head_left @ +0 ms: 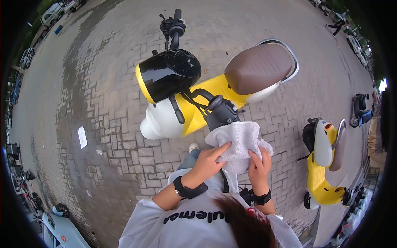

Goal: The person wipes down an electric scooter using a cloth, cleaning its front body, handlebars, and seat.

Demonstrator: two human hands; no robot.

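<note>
A folded white towel lies over the near end of the handlebar of a yellow and white scooter, covering the grip. My left hand pinches the towel's left side, its index finger stretched across the cloth. On the right edge my right hand has its fingers closed on the same towel. Just beyond the cloth sits the black switch housing with its cables. The scooter's glossy black headlight cover carries pale specks. Whatever part of the handlebar is under the towel is hidden.
The scooter's brown seat has a metal rail behind it. Another yellow scooter stands to the right, with a dark blue one farther off. A white paper lies on the brick paving. A white vehicle is at lower left.
</note>
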